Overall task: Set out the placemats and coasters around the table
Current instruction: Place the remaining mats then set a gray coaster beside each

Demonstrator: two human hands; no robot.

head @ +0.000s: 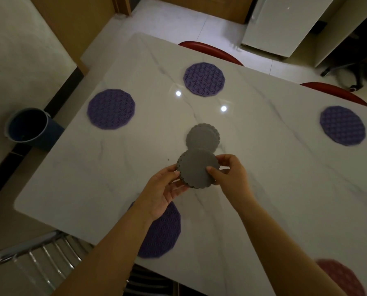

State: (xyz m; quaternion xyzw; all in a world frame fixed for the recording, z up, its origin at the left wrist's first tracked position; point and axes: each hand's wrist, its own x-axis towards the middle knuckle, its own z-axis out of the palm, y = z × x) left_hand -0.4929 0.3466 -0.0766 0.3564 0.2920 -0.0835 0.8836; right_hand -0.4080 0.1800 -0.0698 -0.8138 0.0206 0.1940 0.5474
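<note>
Left forearm (105,253) comes in over the near purple placemat (165,231) and hides part of it. Then left to right:

- bucket (28,127) on the floor, off the table's left end
- left purple placemat (111,108) near that end
- left hand (163,186), fingers curled under the left rim of the grey coaster stack (197,168). It's held above the table, and the layered edges look like several coasters.
- grey coaster pile (202,136) flat on the table (263,178) mid-top, just beyond the held stack
- far purple placemat (204,79) past that, by a red chair (210,51)
- right hand (229,174) pinching the stack's right edge, thumb on top. My read: left steadies, right peels one off to deal out.
- right purple placemat (342,126) by the second red chair (336,92)
- reddish placemat (338,276) at the near right edge, blurred

Mats sit roughly one per seat, so the placemats look mostly done. No coaster lies beside any mat yet.
</note>
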